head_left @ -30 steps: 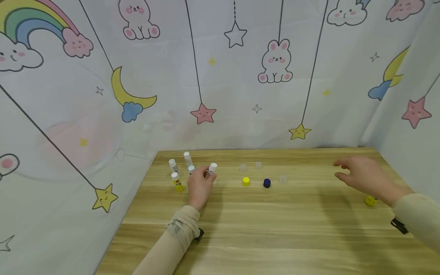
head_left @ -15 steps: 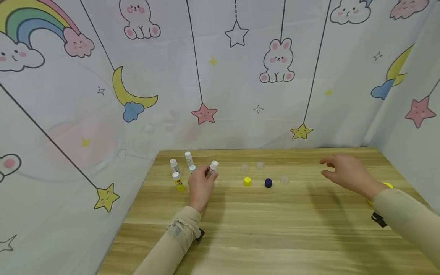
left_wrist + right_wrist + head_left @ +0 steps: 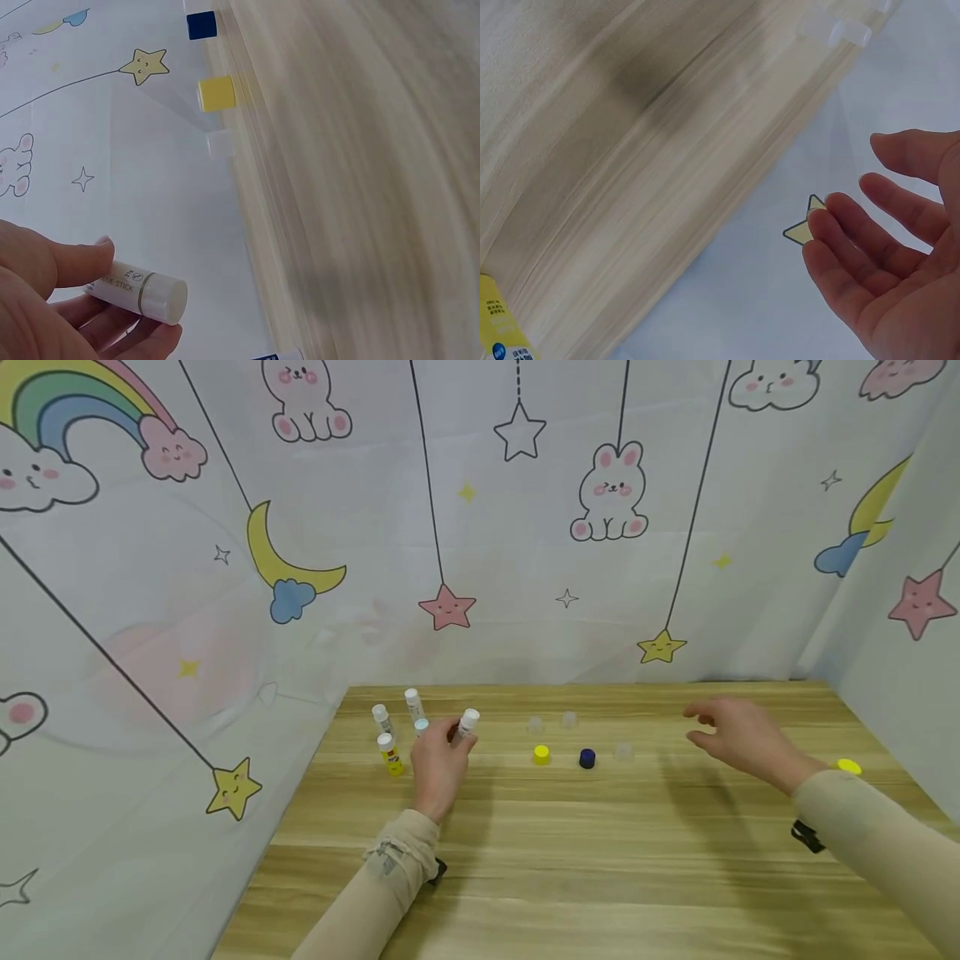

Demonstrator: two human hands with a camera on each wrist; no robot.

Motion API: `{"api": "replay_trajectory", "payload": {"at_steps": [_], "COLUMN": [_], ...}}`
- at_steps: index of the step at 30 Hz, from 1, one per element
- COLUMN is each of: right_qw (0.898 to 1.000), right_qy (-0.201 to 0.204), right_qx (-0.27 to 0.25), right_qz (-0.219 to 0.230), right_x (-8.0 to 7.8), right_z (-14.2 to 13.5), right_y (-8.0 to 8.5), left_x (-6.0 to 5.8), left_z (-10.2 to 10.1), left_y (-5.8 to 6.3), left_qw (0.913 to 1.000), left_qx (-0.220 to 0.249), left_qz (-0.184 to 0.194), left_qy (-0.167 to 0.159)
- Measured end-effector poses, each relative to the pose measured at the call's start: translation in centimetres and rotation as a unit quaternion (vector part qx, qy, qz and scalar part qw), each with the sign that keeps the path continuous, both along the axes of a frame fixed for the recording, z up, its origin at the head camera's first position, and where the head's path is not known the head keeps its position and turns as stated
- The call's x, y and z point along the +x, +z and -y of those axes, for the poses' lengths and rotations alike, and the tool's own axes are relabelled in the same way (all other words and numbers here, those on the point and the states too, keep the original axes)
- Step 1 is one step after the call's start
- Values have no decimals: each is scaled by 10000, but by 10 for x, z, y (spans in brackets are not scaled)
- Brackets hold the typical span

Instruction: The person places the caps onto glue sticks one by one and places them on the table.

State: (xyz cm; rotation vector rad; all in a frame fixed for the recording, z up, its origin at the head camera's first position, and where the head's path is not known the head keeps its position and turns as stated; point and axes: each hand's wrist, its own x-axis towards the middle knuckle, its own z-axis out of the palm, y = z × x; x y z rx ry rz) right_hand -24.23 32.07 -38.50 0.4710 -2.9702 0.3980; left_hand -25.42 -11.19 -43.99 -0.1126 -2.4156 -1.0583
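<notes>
My left hand (image 3: 438, 768) grips a white glue stick (image 3: 142, 289) between thumb and fingers, its pale end pointing outward. Lettering shows on the label in the left wrist view. Just beyond and left of this hand stand a yellow glue stick (image 3: 390, 756), two white ones (image 3: 382, 718) and a light-topped tube (image 3: 422, 727) partly hidden by the fingers. Over the right side of the table, my right hand (image 3: 746, 739) hovers with loosely bent fingers and holds nothing. Nearest to it is a clear cap (image 3: 624, 751).
Between the hands sit a yellow cap (image 3: 542, 755), a navy cap (image 3: 587, 758) and two more clear caps (image 3: 536, 725). A yellow container (image 3: 849, 767) stands behind the right sleeve, mostly hidden. A printed curtain (image 3: 525, 543) hangs along the table's back edge.
My right hand has moved left over the table, toward the caps, and its sleeve now covers most of the yellow container. The left hand keeps its hold on the glue stick, almost still.
</notes>
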Motion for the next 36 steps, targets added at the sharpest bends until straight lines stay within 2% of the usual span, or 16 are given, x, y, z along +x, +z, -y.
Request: {"api": "replay_trajectory", "payload": {"at_steps": [9, 21, 36], "right_qw": [9999, 9993, 9990], "right_qy": [86, 199, 201], "right_qx": [-111, -274, -403], "right_qz": [-39, -165, 30], "right_x": [-5, -12, -21], "right_z": [10, 22, 40], "right_y": [-6, -17, -43], "left_x": [3, 6, 7], "left_z": [-3, -4, -8], "left_y": [5, 6, 6], "left_qw": [10000, 9998, 9996], "left_qx": [45, 42, 22], "left_qz": [44, -198, -256], "left_qy": [47, -70, -119]}}
